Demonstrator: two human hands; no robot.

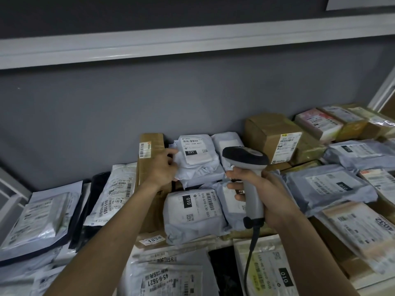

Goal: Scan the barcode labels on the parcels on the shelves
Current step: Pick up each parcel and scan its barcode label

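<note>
Now left hand [162,165] pinches parcel [197,159] labelled "231-239-K01"; right hand [263,189] grips scanner [249,174].

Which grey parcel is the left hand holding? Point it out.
The grey parcel labelled 231, at the back against the wall. The left hand grips its left edge; the other grey bags nearby carry 010 labels and lie untouched.

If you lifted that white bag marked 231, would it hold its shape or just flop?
The white poly mailer marked 231 would probably flop: its film is creased and crumpled where the left hand grips its edge. It looks puffy, so likely light. The glossy plastic may slip.
</note>
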